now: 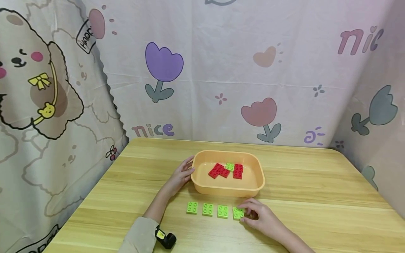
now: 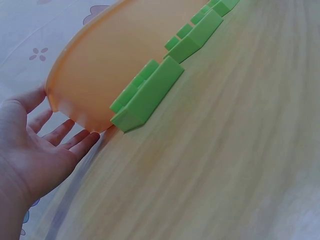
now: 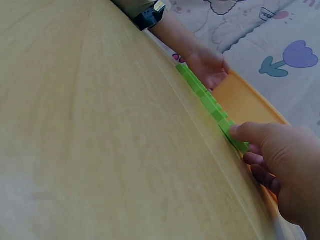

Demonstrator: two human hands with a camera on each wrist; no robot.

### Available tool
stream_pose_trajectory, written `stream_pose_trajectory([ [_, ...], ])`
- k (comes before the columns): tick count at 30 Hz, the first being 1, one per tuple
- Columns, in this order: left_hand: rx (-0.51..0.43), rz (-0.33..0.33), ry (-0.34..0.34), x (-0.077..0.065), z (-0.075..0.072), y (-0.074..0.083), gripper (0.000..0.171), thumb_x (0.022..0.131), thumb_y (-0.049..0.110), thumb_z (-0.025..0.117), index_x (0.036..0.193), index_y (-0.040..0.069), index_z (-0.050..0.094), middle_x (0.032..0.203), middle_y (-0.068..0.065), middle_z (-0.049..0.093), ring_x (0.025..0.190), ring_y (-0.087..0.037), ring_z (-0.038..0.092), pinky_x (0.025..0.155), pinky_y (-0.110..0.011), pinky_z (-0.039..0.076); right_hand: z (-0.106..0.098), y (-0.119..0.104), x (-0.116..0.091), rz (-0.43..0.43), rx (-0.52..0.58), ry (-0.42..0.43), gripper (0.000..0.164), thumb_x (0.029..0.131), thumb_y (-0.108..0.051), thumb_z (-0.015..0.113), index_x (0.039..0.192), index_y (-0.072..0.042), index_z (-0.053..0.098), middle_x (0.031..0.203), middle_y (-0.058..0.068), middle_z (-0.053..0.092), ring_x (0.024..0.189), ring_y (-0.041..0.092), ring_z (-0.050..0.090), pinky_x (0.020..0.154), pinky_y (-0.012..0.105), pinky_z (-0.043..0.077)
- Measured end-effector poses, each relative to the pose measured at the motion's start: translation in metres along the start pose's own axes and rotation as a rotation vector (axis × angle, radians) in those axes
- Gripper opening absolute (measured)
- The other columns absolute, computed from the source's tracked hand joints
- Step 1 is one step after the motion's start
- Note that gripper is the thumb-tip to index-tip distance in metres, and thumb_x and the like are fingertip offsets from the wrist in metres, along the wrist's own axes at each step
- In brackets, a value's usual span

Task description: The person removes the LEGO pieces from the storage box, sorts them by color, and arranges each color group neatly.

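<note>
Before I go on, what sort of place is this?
Probably an indoor play or recording corner: a pale wood-grain table, creased whitish cloth hangings printed with cartoon tulips, and a row of lime-green, square plastic toy bricks.

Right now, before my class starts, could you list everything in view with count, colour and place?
Green plastic studded bricks: four, lime green, in a row on the table before the tray; one more inside it
Red plastic studded bricks: several, red, inside the tray, too close-set to count surely
Rounded rectangular plastic tray: one, light orange, on the table
Wood-grain table: one, yellowish, beneath the tray
Printed cloth hangings: at least two, pale, around the table
Wrist device: one, black, on the left wrist
Sleeve: one, beige, left arm
Left hand: one, touching the tray's left end
Right hand: one, pinching the row's rightmost brick
</note>
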State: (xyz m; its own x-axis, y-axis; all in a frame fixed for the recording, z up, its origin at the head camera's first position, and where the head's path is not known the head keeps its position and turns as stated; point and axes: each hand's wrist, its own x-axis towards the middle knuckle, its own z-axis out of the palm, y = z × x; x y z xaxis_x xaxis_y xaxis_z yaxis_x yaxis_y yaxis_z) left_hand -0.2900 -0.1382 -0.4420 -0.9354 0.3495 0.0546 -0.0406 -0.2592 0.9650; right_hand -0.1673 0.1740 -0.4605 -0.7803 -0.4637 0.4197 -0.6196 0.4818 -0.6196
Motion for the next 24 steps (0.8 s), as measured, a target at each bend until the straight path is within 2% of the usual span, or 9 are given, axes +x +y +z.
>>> stream_pose_trajectory([
  [24,0.0,-0.001,0.002,0.0002,0.0006,0.0004,0.056,0.094,0.004,0.048,0.145,0.008,0.024,0.146,-0.021,0.02,0.13,-0.034,0.026,0.101,-0.042,0.032,0.0009,0.0022,0.0011,0.042,-0.022,-0.014,0.032,0.077,-0.025,0.074,0.105,-0.014,0.066,0.085,-0.014,0.052,0.067,0.002,0.048,0.054,0.019,0.045],
])
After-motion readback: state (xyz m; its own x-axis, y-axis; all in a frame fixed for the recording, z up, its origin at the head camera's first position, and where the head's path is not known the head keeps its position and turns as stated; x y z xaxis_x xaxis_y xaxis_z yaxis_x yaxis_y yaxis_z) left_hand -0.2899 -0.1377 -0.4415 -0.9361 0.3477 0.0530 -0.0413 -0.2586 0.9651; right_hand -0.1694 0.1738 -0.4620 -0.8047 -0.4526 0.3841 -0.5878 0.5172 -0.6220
